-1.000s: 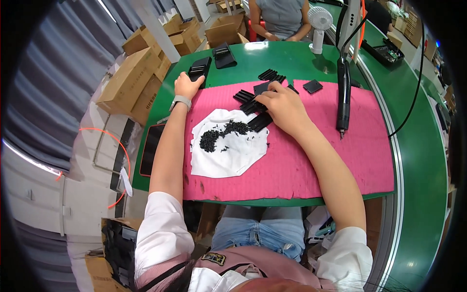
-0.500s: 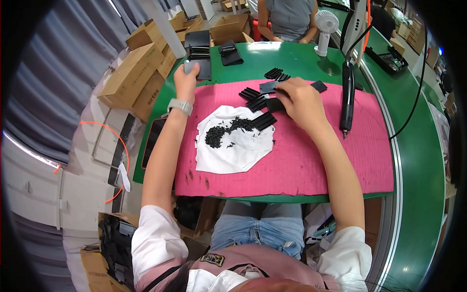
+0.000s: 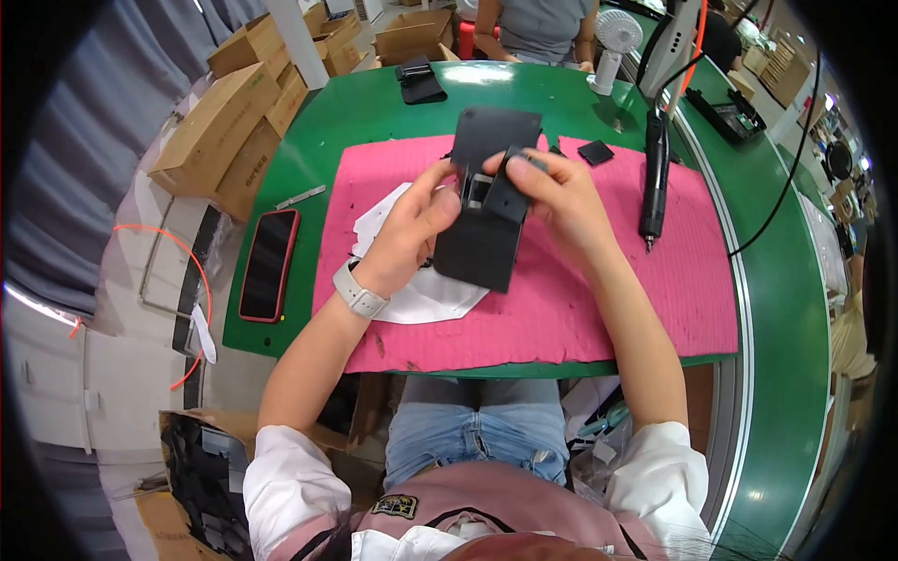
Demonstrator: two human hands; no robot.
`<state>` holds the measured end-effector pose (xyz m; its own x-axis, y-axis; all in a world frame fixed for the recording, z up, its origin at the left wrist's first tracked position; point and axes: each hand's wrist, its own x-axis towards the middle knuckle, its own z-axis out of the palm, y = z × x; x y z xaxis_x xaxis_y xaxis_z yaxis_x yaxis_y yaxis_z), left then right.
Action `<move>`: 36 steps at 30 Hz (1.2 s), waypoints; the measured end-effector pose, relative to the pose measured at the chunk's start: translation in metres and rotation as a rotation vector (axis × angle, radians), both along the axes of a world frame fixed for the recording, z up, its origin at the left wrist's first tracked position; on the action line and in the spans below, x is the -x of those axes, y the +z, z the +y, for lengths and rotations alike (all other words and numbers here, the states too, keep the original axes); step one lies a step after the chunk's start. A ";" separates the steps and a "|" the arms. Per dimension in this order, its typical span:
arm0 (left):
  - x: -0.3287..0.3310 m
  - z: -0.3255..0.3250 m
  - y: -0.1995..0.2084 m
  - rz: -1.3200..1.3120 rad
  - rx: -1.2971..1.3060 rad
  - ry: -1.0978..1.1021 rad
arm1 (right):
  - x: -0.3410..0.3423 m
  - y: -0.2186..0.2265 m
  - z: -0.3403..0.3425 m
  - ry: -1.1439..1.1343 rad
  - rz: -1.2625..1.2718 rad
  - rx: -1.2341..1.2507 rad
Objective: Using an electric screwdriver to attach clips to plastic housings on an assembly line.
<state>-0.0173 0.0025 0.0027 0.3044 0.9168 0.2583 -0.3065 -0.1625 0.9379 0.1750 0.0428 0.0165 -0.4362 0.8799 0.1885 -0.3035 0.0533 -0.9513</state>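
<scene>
A black flat part with two broad plates and a narrower recessed middle is held up over the pink mat. My left hand is closed on its left edge by the middle. Pinched in my right hand is a small black rectangular plate, set against the recessed middle of the larger part. Beneath them lies a white cloth, partly covered by my left hand and the part. The black bits seen on it earlier are mostly hidden. Another small black plate rests farther back on the mat.
An electric screwdriver hangs at the right, tip down. A red-edged phone lies at the left. Another black part sits at the back, and a white fan stands back right. A person is across the green table.
My left hand has brought the black two-plate part from the back left to over the mat. My right hand has lifted a small plate from the mat and brought it against that part.
</scene>
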 end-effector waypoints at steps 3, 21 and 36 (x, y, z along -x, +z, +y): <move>0.004 -0.005 0.002 0.054 0.100 -0.017 | 0.007 0.002 -0.010 0.031 -0.128 -0.065; 0.010 -0.001 -0.011 -0.091 0.072 0.161 | 0.026 0.011 -0.032 -0.285 -0.028 -0.108; 0.006 -0.007 -0.008 0.007 -0.060 0.100 | 0.016 0.008 -0.023 -0.403 -0.640 -0.489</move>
